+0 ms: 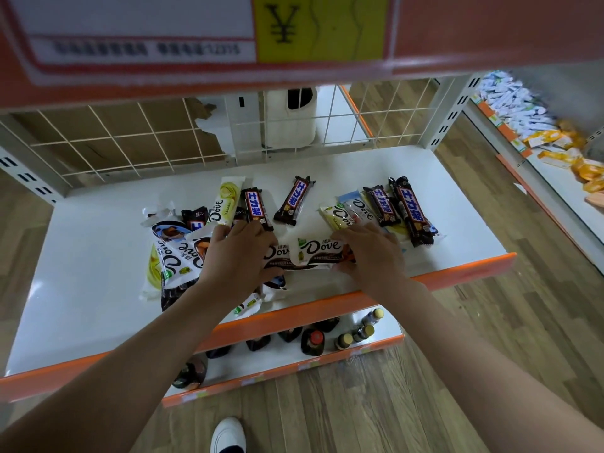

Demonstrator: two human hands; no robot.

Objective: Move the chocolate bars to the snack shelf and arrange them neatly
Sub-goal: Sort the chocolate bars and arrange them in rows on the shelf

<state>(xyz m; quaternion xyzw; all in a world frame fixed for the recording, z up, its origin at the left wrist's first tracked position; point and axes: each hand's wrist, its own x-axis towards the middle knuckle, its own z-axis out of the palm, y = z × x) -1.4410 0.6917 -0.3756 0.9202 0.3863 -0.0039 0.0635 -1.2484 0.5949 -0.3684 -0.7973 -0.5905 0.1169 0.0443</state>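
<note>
Both hands, the left hand (240, 248) and the right hand (369, 253), pinch the ends of white Dove bars (318, 251) on the white shelf (81, 289). Dark Snickers bars (410, 212) lie scattered just behind, before the wire grid (130, 142).

Both hands reach onto the white snack shelf (98, 282) with its orange front edge. The left hand (240, 253) and the right hand (371, 253) each grip an end of a white Dove bar (318, 251) lying crosswise between them. Loose chocolate bars lie scattered around: a heap of Dove bars (173, 256) at the left, a dark Snickers bar (293, 201) alone behind, and 2 more Snickers bars (397, 207) side by side at the right. Bottles (313, 341) stand on the lower shelf.
</note>
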